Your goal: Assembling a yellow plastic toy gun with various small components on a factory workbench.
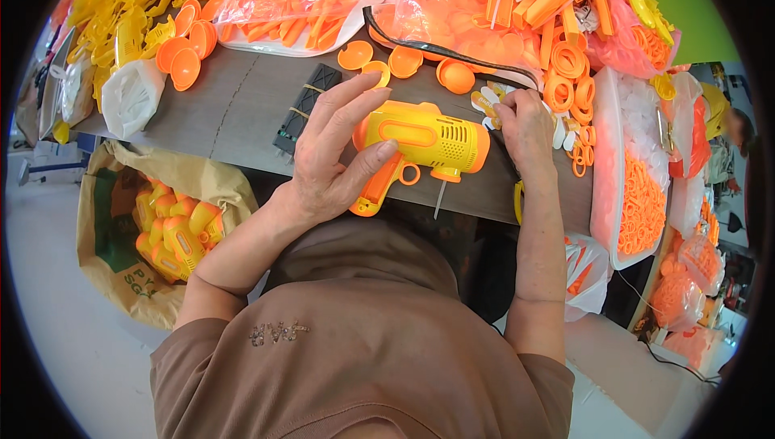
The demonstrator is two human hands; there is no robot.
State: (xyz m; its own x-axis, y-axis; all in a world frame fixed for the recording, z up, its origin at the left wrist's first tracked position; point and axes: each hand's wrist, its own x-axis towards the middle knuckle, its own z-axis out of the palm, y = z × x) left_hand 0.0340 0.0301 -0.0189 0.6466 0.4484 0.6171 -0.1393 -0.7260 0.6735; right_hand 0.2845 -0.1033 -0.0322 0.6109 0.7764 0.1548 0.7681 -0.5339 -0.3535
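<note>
The work in hand seems to be a two-handed one: the left hand [335, 144] attends to the yellow-and-orange plastic gun-shaped toy [424, 136] while the right hand [525, 128] reaches among small flat yellow-and-white pieces [487, 102]. The toy lies just right of the left hand, on the near part of the grey counter [250, 108], barrel toward the right hand. The left hand is loosely spread, its thumb over the toy's rear rather than wrapped round the grip. The right hand's fingertips are down at the pieces; whether they pinch one cannot be told. Taking a single piece probably calls for a fine fingertip grip, with the toy kept steady.

Beyond the right hand a black strap [436, 45] arches past, and stacked orange plastic rings [567, 60] crowd its far right side, so room looks tight there. Ahead of the left hand sit round orange plastic cups [405, 61] and a black banded block [307, 104]. Below and left of it stands a brown paper bag [133, 265] of similar toys.
</note>
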